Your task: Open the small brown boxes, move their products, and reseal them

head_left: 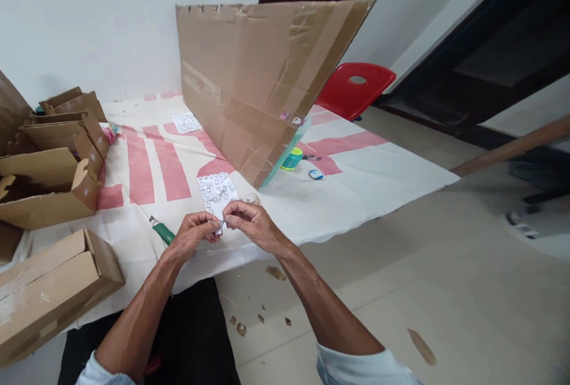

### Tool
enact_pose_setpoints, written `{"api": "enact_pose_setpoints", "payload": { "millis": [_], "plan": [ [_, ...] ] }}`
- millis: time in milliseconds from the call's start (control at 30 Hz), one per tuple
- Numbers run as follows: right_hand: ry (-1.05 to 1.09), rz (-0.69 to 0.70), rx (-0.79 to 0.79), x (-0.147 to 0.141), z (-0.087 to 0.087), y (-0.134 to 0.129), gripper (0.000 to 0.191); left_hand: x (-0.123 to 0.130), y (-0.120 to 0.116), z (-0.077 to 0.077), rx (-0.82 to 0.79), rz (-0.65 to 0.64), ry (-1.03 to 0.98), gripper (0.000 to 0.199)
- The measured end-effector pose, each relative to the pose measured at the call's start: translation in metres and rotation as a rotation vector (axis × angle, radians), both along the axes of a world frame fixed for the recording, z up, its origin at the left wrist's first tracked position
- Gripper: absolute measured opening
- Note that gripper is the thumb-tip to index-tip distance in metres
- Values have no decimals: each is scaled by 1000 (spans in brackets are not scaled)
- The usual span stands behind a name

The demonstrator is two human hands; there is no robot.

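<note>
Close together over the table's near edge, both my hands pinch at one small pale piece (219,228), too small to name. The fingers of my left hand (196,232) are closed on its left side. From the right, my right hand (249,221) grips it between thumb and forefinger. Just beyond them lies a white sheet (218,190) printed with rows of small square outlines, some loose bits on top. A green utility knife (161,230) rests left of my left hand, its blade end pointing away from me.
A large cardboard panel (249,76) stands on the cloth-covered table (356,189). Folded boxes (44,180) and a closed carton (53,290) fill the left. A tape roll (291,159), a blue-white roll (316,174), another printed sheet (186,123) and a red chair (356,85) lie beyond.
</note>
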State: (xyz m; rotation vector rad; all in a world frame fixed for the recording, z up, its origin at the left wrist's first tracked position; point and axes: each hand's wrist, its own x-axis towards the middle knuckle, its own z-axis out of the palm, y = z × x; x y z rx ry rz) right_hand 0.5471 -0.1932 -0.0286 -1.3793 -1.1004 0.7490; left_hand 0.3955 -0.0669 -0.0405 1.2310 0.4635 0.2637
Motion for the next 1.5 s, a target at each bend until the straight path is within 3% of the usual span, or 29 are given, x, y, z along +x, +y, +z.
{"api": "enact_pose_setpoints", "payload": {
  "millis": [200, 600, 800, 967, 1167, 1367, 1500],
  "plan": [
    [13, 76, -38, -3, -6, -4, 25, -2, -5, -4, -31, -2, -5, 27],
    [-6, 70, -107, -2, -16, -10, 28, -5, -7, -10, -31, 24, 40, 35],
    [-124, 9, -110, 11, -9, -2, 24, -3, -8, -8, -27, 64, 11, 39],
    [-148, 43, -124, 15, -6, 5, 25, -1, -5, -7, -11, 84, 6, 37],
    [-140, 95, -183, 18, -6, 9, 25, -7, -1, -10, 83, 65, 3, 35],
    [-157, 104, -207, 13, 5, 22, 22, -12, -1, -8, 227, 127, 45, 26],
    [-174, 66, -192, 13, 0, 28, 20, -17, -1, -4, 315, 170, 77, 21]
  ]
}}
